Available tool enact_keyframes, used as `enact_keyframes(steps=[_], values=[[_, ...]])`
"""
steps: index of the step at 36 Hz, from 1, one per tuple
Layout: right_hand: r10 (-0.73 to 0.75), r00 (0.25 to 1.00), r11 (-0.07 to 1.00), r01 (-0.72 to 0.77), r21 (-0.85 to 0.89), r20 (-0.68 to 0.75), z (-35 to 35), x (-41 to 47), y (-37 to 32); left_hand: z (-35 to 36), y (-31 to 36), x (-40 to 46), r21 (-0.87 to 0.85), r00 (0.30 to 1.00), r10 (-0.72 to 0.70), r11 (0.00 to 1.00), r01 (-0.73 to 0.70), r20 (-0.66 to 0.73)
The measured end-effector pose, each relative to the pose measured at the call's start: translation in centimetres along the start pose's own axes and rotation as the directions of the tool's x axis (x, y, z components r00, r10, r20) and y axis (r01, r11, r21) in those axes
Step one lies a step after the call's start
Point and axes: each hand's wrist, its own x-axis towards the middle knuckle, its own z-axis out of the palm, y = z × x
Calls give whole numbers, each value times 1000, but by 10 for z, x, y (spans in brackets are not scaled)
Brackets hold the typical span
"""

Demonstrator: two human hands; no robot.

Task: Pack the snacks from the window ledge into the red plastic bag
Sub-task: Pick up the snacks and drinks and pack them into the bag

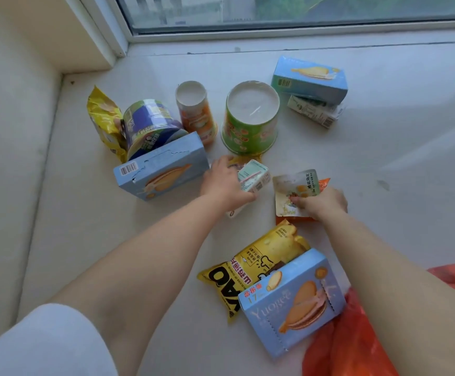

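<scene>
While both hands (272, 194) grip packets, three blue boxes (292, 301) lie about.

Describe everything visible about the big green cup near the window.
The big green cup is a wide tapered tub, apparently paper or plastic, printed with small red, yellow and white snack pictures. It stands upside down on the ledge, its white recessed base facing up and the wider rim down. A glossy film seems to wrap it. It sits between the orange cup and the stacked cartons; its rim overlaps a yellow packet by the left hand.

"Yuogee" perhaps, blue box (292, 303), "YAO", yellow bag (250, 270)
</scene>
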Motion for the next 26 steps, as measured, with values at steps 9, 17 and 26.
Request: enact_keyframes(steps=[9, 17, 26], values=[[-41, 999, 996, 42, 74, -7, 6, -2, 4, 5, 7, 21, 131, 986, 70, 987, -90, 152], [-114, 993, 986, 111, 122, 18, -6, -25, -1, 8, 14, -17, -21, 989, -9, 1000, 12, 146], [-201, 979, 934, 202, 294, -35, -36, -83, -7, -27, 17, -80, -161, 998, -66, 985, 68, 18]])
